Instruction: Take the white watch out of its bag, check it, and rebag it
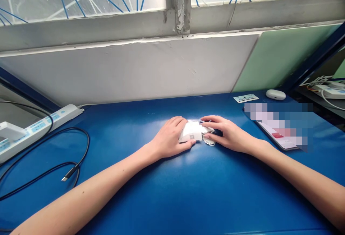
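A small white box (191,131) with a printed code patch lies on the blue table. My left hand (169,138) is wrapped round its left end, fingers over the far side and thumb along the near edge. At the box's right end a silvery, round-edged piece (209,141) sticks out, looking like foil. The curled fingers of my right hand (225,132) close on this piece, thumb on the near side, with fingertips touching the box's end. What lies under those fingers is partly hidden.
A white power strip (40,127) and a looped black cable (87,145) with a metal plug lie at left. On the right are a phone (280,134) with a blurred screen, a printed card (246,98) and a white rounded case (275,94). A pale panel (129,73) rises behind the blue table (172,199).
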A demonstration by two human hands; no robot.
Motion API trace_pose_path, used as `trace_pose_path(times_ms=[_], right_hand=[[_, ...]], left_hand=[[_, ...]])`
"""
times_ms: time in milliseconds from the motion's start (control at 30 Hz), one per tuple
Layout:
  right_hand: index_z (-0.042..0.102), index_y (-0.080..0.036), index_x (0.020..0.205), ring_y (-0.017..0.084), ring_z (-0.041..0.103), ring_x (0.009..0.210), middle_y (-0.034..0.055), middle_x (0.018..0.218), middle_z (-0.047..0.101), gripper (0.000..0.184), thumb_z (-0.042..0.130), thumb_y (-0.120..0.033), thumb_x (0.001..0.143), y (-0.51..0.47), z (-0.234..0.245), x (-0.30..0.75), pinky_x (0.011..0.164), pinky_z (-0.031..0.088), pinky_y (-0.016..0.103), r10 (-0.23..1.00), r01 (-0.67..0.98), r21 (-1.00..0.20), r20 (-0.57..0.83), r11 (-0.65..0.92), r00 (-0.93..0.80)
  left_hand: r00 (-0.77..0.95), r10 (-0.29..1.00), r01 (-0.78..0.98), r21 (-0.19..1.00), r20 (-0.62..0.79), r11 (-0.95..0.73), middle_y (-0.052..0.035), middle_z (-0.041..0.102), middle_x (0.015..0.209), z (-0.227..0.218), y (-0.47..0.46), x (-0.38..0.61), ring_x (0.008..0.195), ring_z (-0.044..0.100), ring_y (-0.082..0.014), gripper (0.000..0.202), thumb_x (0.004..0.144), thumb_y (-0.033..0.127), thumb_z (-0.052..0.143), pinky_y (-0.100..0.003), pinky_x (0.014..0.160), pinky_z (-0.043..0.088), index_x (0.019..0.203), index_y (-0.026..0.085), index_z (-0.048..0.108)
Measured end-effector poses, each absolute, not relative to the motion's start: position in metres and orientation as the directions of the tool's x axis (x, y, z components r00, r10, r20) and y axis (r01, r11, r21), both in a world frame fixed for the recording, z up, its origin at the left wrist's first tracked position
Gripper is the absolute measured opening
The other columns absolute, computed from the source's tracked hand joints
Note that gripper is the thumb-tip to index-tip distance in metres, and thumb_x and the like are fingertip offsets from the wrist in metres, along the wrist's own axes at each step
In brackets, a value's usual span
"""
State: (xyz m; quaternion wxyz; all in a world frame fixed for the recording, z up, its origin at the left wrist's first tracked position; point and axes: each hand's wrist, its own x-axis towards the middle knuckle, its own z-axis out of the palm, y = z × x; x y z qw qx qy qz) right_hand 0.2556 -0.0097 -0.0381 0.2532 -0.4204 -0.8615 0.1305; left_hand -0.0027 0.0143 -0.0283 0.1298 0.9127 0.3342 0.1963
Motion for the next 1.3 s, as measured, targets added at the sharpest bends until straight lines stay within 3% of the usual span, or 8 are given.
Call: trace_pose_path(times_ms=[233, 500, 667, 933, 1100, 1300], right_hand=[[0.072, -0.024, 0.116, 0.028, 0.068, 0.108, 0.0115, 0.123, 0.07, 0.031, 0.055, -0.039, 0.095, -0.005, -0.029, 0.268, 0.09, 0.058, 0.042, 0.791, 0.715, -0.338, 0.277, 0.612, -0.546], [0.071, -0.022, 0.111, 0.028, 0.069, 0.104, 0.0105, 0.114, 0.073, 0.027, 0.062, -0.037, 0.09, -0.001, -0.028, 0.277, 0.086, 0.058, 0.041, 0.789, 0.72, -0.323, 0.27, 0.614, -0.551], [0.067, -0.022, 0.121, 0.03, 0.064, 0.113, 0.0115, 0.121, 0.071, 0.033, 0.06, -0.037, 0.093, 0.0, -0.036, 0.273, 0.092, 0.056, 0.045, 0.764, 0.692, -0.327, 0.322, 0.644, -0.559], [0.068, -0.024, 0.105, 0.03, 0.063, 0.1, 0.0121, 0.109, 0.069, 0.023, 0.055, -0.041, 0.095, 0.003, -0.033, 0.281, 0.079, 0.057, 0.043, 0.767, 0.712, -0.284, 0.265, 0.642, -0.585], [0.063, -0.023, 0.112, 0.029, 0.062, 0.101, 0.013, 0.113, 0.065, 0.023, 0.05, -0.035, 0.098, 0.003, -0.029, 0.282, 0.082, 0.056, 0.044, 0.777, 0.742, -0.238, 0.254, 0.627, -0.576], [0.061, -0.024, 0.117, 0.028, 0.065, 0.105, 0.0129, 0.118, 0.065, 0.024, 0.045, -0.032, 0.1, 0.007, -0.032, 0.286, 0.087, 0.057, 0.044, 0.784, 0.743, -0.268, 0.315, 0.614, -0.535]], left_hand=[[0.69, 0.669, 0.568, 0.366, 0.277, -0.737, -0.0133, 0.064, 0.121, -0.027, 0.014, -0.003, 0.12, 0.057, -0.0326, 0.042, 0.087, 0.048, 0.064, -0.048, 0.106, 0.044, 0.116, 0.018, 0.058], [0.687, 0.672, 0.572, 0.365, 0.275, -0.734, -0.0136, 0.064, 0.123, -0.027, 0.013, -0.002, 0.121, 0.056, -0.0329, 0.042, 0.086, 0.046, 0.065, -0.048, 0.107, 0.043, 0.117, 0.018, 0.057], [0.688, 0.675, 0.572, 0.372, 0.267, -0.731, -0.0143, 0.064, 0.123, -0.027, 0.013, -0.002, 0.121, 0.057, -0.0333, 0.043, 0.086, 0.046, 0.065, -0.049, 0.106, 0.044, 0.117, 0.017, 0.058], [0.693, 0.67, 0.567, 0.373, 0.266, -0.734, -0.0147, 0.063, 0.125, -0.028, 0.014, -0.003, 0.122, 0.056, -0.034, 0.044, 0.087, 0.047, 0.064, -0.051, 0.107, 0.044, 0.12, 0.017, 0.056], [0.699, 0.671, 0.574, 0.366, 0.247, -0.732, -0.016, 0.062, 0.128, -0.026, 0.013, -0.004, 0.125, 0.054, -0.0342, 0.047, 0.088, 0.048, 0.064, -0.05, 0.108, 0.044, 0.121, 0.015, 0.056], [0.668, 0.714, 0.612, 0.39, 0.211, -0.688, -0.0186, 0.052, 0.143, -0.029, 0.011, -0.005, 0.136, 0.046, -0.0365, 0.066, 0.088, 0.054, 0.064, -0.054, 0.112, 0.039, 0.139, 0.016, 0.045]])
